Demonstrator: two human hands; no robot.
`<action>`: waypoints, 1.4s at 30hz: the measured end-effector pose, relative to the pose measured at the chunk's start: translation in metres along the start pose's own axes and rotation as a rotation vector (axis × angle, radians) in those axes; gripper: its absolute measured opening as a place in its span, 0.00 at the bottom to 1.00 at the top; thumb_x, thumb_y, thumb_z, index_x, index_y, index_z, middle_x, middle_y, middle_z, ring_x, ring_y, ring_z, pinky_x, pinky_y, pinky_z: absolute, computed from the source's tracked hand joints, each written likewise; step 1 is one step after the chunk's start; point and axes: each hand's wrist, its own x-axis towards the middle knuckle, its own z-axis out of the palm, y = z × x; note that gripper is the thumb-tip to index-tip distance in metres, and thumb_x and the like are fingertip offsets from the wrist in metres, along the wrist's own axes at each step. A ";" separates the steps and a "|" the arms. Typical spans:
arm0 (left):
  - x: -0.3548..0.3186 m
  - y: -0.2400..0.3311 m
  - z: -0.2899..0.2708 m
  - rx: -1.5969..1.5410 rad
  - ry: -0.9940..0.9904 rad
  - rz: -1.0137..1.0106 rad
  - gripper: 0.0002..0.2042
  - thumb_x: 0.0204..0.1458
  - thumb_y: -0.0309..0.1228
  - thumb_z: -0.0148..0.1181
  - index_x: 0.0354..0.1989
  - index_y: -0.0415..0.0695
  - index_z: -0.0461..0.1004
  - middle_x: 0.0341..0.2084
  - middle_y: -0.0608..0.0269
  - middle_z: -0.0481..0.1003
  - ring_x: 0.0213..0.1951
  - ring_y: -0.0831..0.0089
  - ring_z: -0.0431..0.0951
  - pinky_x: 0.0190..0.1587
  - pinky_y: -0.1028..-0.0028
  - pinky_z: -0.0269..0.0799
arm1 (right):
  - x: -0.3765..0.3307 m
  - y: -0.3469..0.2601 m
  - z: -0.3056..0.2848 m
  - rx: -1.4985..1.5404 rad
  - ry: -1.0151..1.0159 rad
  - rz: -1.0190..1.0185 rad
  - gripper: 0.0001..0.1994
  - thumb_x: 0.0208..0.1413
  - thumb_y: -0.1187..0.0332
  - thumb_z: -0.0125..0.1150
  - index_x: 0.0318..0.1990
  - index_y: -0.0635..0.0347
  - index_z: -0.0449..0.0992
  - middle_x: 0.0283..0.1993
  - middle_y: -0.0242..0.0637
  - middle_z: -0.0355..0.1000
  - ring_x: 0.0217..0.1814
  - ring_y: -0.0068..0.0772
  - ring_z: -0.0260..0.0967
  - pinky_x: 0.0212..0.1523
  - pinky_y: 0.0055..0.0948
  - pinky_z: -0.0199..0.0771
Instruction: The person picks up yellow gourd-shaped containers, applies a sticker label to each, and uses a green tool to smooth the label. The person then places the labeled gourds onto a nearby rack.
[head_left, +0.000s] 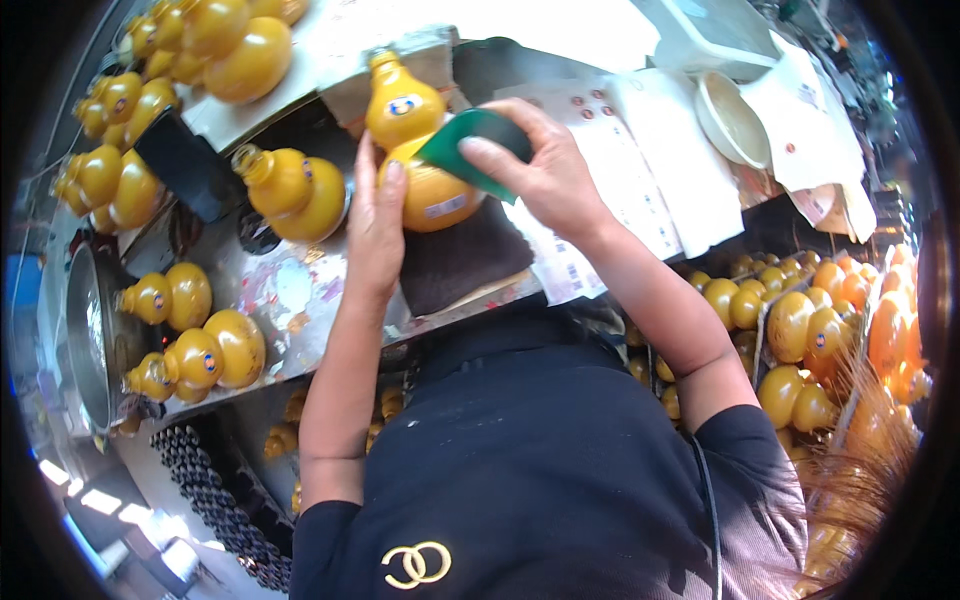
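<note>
A golden gourd-shaped ornament [405,130] lies on a dark cloth pad [462,262] on the metal worktop. My left hand [375,220] presses flat against its left side and steadies it. My right hand [545,170] pinches a green flat piece [470,140] and holds it against the gourd's waist. A small round sticker shows on the gourd's upper bulb and a pale label on its lower bulb.
More golden gourds lie about: one [290,190] just left of my hands, two [170,297] [210,355] at the lower left, several [215,40] at the top left, many in bins [800,330] on the right. White sticker sheets [640,150] and a bowl [732,118] sit at upper right.
</note>
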 end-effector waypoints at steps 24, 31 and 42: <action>0.039 0.037 -0.014 0.568 0.152 0.422 0.19 0.61 0.35 0.47 0.57 0.39 0.66 0.55 0.55 0.64 0.58 0.64 0.63 0.61 0.68 0.55 | -0.029 0.033 -0.016 1.228 0.254 0.579 0.09 0.63 0.63 0.50 0.43 0.58 0.71 0.40 0.33 0.73 0.43 0.26 0.71 0.47 0.27 0.72; 0.077 0.063 -0.011 1.181 0.203 0.451 0.13 0.57 0.32 0.49 0.46 0.41 0.73 0.45 0.53 0.72 0.50 0.56 0.68 0.53 0.60 0.60 | -0.038 0.032 -0.014 1.258 0.186 0.623 0.10 0.63 0.61 0.49 0.43 0.57 0.71 0.37 0.34 0.74 0.40 0.28 0.73 0.45 0.29 0.74; 0.010 0.107 -0.002 0.895 -0.051 0.597 0.13 0.51 0.40 0.59 0.26 0.42 0.72 0.27 0.62 0.73 0.34 0.63 0.73 0.38 0.66 0.62 | -0.055 0.040 -0.027 1.155 0.172 0.627 0.14 0.63 0.56 0.48 0.29 0.54 0.70 0.25 0.31 0.65 0.28 0.27 0.62 0.33 0.26 0.64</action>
